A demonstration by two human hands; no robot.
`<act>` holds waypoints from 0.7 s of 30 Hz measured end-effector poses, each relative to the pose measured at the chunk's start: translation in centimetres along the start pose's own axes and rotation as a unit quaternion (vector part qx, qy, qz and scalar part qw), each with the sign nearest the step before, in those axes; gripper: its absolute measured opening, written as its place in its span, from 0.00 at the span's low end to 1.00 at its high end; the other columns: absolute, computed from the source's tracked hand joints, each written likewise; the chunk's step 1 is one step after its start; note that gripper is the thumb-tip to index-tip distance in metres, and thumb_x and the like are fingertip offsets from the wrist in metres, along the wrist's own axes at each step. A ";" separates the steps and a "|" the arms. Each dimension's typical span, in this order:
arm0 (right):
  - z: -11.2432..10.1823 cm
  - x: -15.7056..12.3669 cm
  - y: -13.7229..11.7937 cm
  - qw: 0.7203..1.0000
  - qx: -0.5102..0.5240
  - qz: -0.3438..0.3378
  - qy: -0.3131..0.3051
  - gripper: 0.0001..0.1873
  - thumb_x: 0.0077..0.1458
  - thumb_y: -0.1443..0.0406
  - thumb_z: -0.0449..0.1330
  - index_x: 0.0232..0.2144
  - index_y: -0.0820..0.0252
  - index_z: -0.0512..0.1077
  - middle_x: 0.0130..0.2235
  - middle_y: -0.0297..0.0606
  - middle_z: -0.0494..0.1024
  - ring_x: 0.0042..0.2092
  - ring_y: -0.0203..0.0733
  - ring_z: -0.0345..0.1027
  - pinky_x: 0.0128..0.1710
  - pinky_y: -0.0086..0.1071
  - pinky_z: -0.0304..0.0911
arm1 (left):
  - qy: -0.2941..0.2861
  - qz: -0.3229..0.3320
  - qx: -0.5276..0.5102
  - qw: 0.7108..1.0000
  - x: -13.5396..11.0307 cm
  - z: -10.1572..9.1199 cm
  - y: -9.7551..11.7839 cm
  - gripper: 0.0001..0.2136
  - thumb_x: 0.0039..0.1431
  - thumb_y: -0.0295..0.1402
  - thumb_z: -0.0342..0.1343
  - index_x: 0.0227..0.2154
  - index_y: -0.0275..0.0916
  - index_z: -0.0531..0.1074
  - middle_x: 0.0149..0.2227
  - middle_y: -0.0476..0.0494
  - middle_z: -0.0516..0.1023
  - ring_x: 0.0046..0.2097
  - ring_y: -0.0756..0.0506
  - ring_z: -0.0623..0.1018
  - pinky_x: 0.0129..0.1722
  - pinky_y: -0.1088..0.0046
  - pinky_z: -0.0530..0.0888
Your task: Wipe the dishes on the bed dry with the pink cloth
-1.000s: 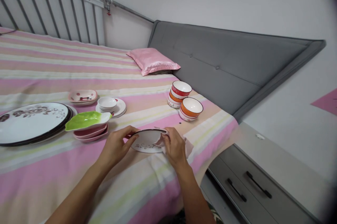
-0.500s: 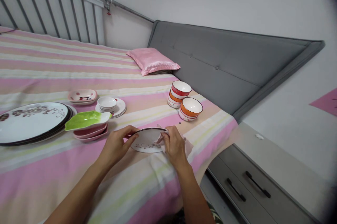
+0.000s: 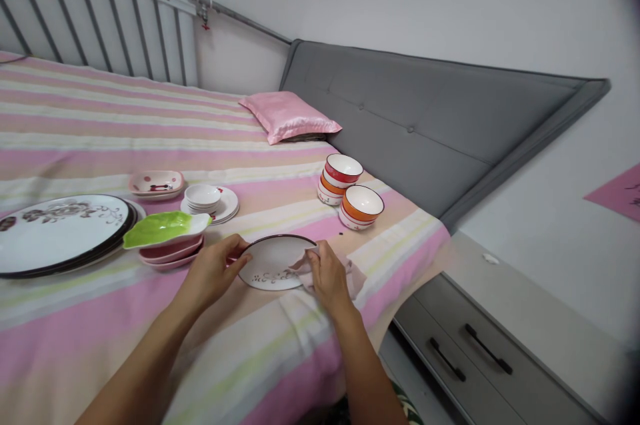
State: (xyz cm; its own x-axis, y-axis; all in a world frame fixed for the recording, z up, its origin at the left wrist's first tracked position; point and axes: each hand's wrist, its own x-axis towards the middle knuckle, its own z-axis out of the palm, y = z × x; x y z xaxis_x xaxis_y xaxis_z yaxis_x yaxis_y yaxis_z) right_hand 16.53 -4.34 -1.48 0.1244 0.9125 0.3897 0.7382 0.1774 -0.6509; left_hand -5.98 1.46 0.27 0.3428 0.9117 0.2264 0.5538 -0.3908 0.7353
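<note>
My left hand (image 3: pixel 213 268) grips the left rim of a small white plate (image 3: pixel 273 258) with a dark edge and a dark floral pattern, held just above the striped bedspread (image 3: pixel 100 325). My right hand (image 3: pixel 327 275) presses a pale pink cloth (image 3: pixel 353 275) against the plate's right edge. The plate's face is tilted toward me.
To the left lie a green leaf-shaped dish (image 3: pixel 163 227) on pink dishes, a large patterned plate (image 3: pixel 60 228), stacked white saucers (image 3: pixel 210 202) and a pink dish (image 3: pixel 156 183). Stacked red and orange bowls (image 3: pixel 353 195) stand behind. A pink pillow (image 3: pixel 287 115), grey headboard (image 3: pixel 425 125) and drawers (image 3: pixel 470 358) lie right.
The plate has tipped so more of its white face shows, and my left hand has shifted slightly left along the rim. My right hand stays on the cloth.
</note>
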 end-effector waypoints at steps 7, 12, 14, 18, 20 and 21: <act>2.0 0.0 1.4 0.998 -0.023 0.042 -0.031 0.10 0.60 0.61 0.40 0.34 0.56 0.58 0.32 0.36 0.73 0.34 0.42 0.67 0.31 0.31 0.55 | -0.010 -0.034 0.049 0.998 0.1 -0.6 -1.3 0.08 0.50 0.38 0.51 0.24 0.41 0.60 0.25 0.50 0.72 0.28 0.46 0.72 0.28 0.73 0.65; 3.3 -0.2 2.5 0.997 -0.037 0.051 -0.043 0.07 0.56 0.65 0.42 0.36 0.57 0.58 0.27 0.35 0.71 0.30 0.43 0.66 0.28 0.30 0.53 | -0.002 -0.047 0.122 0.991 0.1 -1.0 -1.1 0.08 0.49 0.37 0.50 0.24 0.41 0.57 0.23 0.51 0.70 0.27 0.46 0.71 0.26 0.74 0.61; 3.5 -0.3 2.6 0.998 -0.032 0.042 -0.038 0.07 0.55 0.66 0.44 0.37 0.57 0.58 0.28 0.36 0.72 0.32 0.43 0.67 0.29 0.30 0.54 | 0.004 -0.049 0.138 0.989 0.1 -1.1 -0.8 0.08 0.49 0.37 0.49 0.24 0.41 0.57 0.24 0.51 0.70 0.27 0.46 0.71 0.26 0.74 0.60; 2.7 -0.4 2.2 0.999 -0.042 0.019 -0.001 0.08 0.55 0.66 0.44 0.37 0.59 0.60 0.28 0.35 0.71 0.30 0.43 0.65 0.28 0.31 0.54 | 0.029 -0.046 0.149 0.987 0.0 -0.7 -0.4 0.06 0.51 0.37 0.49 0.26 0.41 0.59 0.25 0.49 0.73 0.29 0.45 0.73 0.27 0.73 0.61; 1.9 -0.3 1.7 0.997 -0.058 -0.013 0.048 0.10 0.56 0.67 0.44 0.38 0.59 0.62 0.30 0.36 0.72 0.31 0.42 0.65 0.30 0.31 0.56 | 0.031 -0.045 0.159 0.986 -0.1 -0.1 -0.3 0.06 0.53 0.37 0.48 0.28 0.40 0.61 0.26 0.47 0.74 0.30 0.43 0.74 0.28 0.73 0.62; 1.5 -0.3 1.4 0.994 -0.068 -0.038 0.077 0.11 0.56 0.68 0.44 0.40 0.59 0.63 0.31 0.37 0.72 0.33 0.42 0.65 0.32 0.32 0.56 | 0.022 -0.039 0.159 0.986 -0.2 0.4 -0.2 0.06 0.54 0.37 0.47 0.30 0.40 0.63 0.27 0.47 0.75 0.30 0.43 0.75 0.28 0.72 0.62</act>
State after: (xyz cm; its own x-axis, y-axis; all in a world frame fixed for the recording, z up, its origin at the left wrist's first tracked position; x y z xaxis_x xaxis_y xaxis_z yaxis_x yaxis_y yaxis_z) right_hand 16.59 -3.80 -3.49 0.1563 0.8292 0.5367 0.8306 0.1838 -0.5257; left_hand -5.86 1.32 -0.13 0.2604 0.9422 0.2110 0.7892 -0.3336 0.5156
